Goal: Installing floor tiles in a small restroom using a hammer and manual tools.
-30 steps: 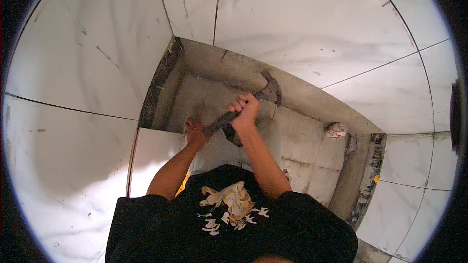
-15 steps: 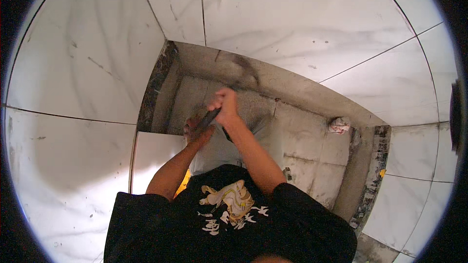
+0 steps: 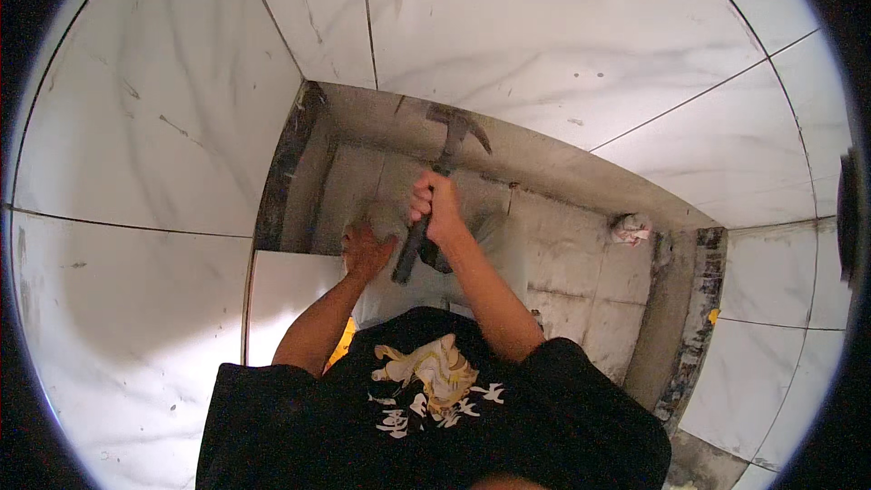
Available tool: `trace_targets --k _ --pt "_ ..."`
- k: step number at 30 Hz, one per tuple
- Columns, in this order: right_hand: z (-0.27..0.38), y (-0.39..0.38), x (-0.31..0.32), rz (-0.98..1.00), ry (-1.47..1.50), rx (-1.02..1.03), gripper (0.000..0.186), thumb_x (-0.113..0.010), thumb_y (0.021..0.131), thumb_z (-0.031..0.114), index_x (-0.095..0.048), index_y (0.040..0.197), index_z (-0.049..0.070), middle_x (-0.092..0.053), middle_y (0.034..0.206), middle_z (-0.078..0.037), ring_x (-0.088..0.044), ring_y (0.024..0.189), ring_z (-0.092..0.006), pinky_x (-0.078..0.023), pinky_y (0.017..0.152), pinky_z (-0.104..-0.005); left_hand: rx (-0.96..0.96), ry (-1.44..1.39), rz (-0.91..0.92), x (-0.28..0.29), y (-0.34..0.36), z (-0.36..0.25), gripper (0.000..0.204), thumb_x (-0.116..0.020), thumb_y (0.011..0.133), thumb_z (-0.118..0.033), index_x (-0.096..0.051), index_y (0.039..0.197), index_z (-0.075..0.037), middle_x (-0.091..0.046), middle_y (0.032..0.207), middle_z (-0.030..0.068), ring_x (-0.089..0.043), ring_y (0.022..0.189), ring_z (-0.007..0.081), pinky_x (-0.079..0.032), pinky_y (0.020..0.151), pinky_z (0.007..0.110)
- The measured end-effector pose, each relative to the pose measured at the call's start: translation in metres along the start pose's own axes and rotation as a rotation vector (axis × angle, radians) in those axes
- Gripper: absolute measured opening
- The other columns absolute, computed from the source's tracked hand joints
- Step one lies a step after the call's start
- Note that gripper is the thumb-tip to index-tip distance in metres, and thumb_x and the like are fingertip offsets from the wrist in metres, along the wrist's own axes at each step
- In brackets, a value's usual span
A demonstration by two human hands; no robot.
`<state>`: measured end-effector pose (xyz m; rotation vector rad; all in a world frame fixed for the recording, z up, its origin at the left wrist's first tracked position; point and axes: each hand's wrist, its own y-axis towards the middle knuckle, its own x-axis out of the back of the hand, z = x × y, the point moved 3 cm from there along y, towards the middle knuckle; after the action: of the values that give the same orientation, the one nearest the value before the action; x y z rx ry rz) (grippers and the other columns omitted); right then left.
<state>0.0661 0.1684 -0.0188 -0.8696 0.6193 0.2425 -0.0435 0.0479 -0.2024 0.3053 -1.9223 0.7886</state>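
Note:
My right hand (image 3: 438,206) is closed around the dark handle of a claw hammer (image 3: 458,132). The hammer's head points away from me, near the far grey wall strip, with its curved claw toward the right. The handle's butt hangs below my fist, just right of my left hand. My left hand (image 3: 367,252) is left of the hammer, thumb and fingers apart, against a pale grey shape. Whether that shape is my trouser leg or a separate object is unclear, and some fingertips are hard to make out.
Large white marbled wall tiles (image 3: 581,36) surround a recessed strip of bare grey cement (image 3: 535,150). Dirty grey floor tiles (image 3: 567,259) lie to the right. A crumpled whitish and reddish thing (image 3: 631,230) sits by the far right corner. Something yellow (image 3: 341,345) shows beside my left forearm.
The hammer has swung in my right hand: its handle, slanted across toward my left hand before, now stands steeper and clear of it. The left hand has barely moved.

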Motion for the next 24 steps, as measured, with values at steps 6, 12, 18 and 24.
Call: trace_targets --k 6,12,18,24 --pt "-0.015 0.003 -0.013 0.095 0.325 0.014 0.023 -0.051 0.072 0.011 -0.032 0.060 0.016 -0.027 0.050 0.004 -0.025 0.039 -0.0119 -0.028 0.041 -0.0314 -0.275 -0.262 -0.023 0.019 -0.009 -0.013 0.084 -0.062 0.072 -0.056 -0.032 0.135 -0.010 -0.036 0.135 0.0199 -0.034 0.122 0.0430 -0.031 0.099 0.052" --pt "0.023 -0.011 0.023 0.093 -0.324 0.035 0.019 -0.053 0.077 0.012 -0.039 0.065 0.012 -0.033 0.051 0.003 -0.035 0.041 -0.0109 -0.031 0.036 -0.0288 -0.007 -0.078 -0.004 0.031 -0.015 -0.017 0.084 -0.065 0.070 -0.051 -0.030 0.136 -0.012 -0.032 0.135 0.0248 -0.033 0.122 0.0448 -0.034 0.097 0.052" --pt "-0.017 -0.020 0.021 0.159 -0.692 0.098 0.018 -0.060 0.078 0.011 -0.044 0.070 0.009 -0.042 0.058 0.001 -0.042 0.045 -0.0109 -0.036 0.035 -0.0289 -0.014 -0.120 -0.010 0.011 -0.011 -0.003 0.087 -0.065 0.071 -0.050 -0.025 0.139 -0.014 -0.031 0.135 0.0235 -0.032 0.124 0.0431 -0.034 0.096 0.054" --pt "-0.046 0.027 -0.040 0.238 -0.485 -0.120 0.019 -0.061 0.078 0.011 -0.044 0.070 0.009 -0.043 0.058 0.000 -0.039 0.043 -0.0117 -0.034 0.036 -0.0313 -0.033 -0.118 0.138 -0.026 0.013 0.024 0.093 -0.064 0.072 -0.050 -0.016 0.142 -0.013 -0.025 0.137 0.0249 -0.029 0.126 0.0437 -0.033 0.098 0.054"
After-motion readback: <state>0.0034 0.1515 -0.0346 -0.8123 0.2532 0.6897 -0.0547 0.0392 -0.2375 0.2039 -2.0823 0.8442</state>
